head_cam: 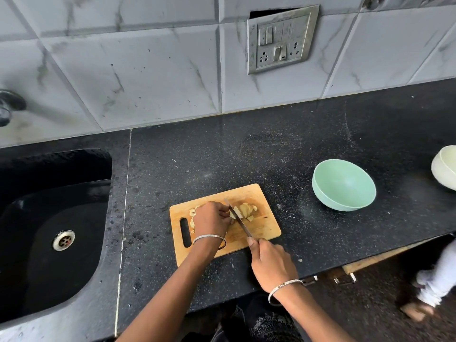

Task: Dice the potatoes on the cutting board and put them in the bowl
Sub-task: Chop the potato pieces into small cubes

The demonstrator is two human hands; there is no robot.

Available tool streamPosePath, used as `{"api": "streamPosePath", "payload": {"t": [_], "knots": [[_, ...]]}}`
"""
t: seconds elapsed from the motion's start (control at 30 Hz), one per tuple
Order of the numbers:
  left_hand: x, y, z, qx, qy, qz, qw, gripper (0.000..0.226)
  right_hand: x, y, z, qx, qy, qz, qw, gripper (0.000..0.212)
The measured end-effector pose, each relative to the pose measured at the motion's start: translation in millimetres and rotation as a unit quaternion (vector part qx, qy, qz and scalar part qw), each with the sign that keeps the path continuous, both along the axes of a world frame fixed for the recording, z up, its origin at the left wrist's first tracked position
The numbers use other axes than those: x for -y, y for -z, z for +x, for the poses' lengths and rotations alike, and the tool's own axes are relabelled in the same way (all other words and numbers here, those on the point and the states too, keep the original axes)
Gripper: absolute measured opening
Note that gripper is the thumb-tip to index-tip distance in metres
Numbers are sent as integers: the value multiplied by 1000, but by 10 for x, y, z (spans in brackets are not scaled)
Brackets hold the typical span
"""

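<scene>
1. Dicing under way, by the look of it: pale potatoes [244,209] in slices and chunks on the cutting board [264,229], near the front edge of the dark table [222,156].
2. Pins the uncut part with the left hand [212,218], fingers curled down onto the potato just left of the blade.
3. Grips the knife [238,219] by its handle in the right hand [271,262], fingers wrapped round it and 1 finger stretched toward the blade. Blade slanted across the board, down among the pieces.
4. Done so far, seemingly: a first pass of cuts, with loose pieces right of the blade and more peeking out beside the left hand.
5. Left to do, seemingly: finer cuts into dice, then the whole transfer. Nothing yet in the green bowl [345,183], well apart from the board on the right, its inside bare.
6. A 2nd, cream bowl [444,169] at the right edge, partly cut off. No telling what is inside.
7. No brand, label or readable writing anywhere: none on the board, the bowls, the knife or the switch-and-socket plate [281,40] on the tiled wall.
</scene>
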State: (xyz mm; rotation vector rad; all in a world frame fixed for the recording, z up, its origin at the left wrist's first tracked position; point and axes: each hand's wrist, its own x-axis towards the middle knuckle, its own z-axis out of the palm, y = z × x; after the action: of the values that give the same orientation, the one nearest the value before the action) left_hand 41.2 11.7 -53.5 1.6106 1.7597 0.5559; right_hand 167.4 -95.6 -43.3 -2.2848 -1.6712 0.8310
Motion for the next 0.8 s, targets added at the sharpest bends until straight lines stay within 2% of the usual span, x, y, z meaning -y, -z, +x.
{"api": "streamPosePath", "payload": {"t": [0.23, 0.43, 0.6, 0.67, 0.8], "knots": [[-18, -6, 2, -12, -5, -9, 1000, 15, 18, -31, -43, 12, 2, 4, 1000, 49], [-40, -68, -4, -21, 5, -28, 999, 12, 8, 28, -162, 95, -9, 14, 995, 42], [-20, -116, 2, -35, 2, -32, 999, 12, -47, 92, -200, 113, -20, 5, 993, 43], [-23, -126, 1, -34, 2, -33, 999, 11, -66, 69, -187, 94, -15, -8, 995, 44], [-13, -159, 40, -61, -5, -21, 998, 6, -146, 41, -47, -29, 26, -61, 997, 43]]}}
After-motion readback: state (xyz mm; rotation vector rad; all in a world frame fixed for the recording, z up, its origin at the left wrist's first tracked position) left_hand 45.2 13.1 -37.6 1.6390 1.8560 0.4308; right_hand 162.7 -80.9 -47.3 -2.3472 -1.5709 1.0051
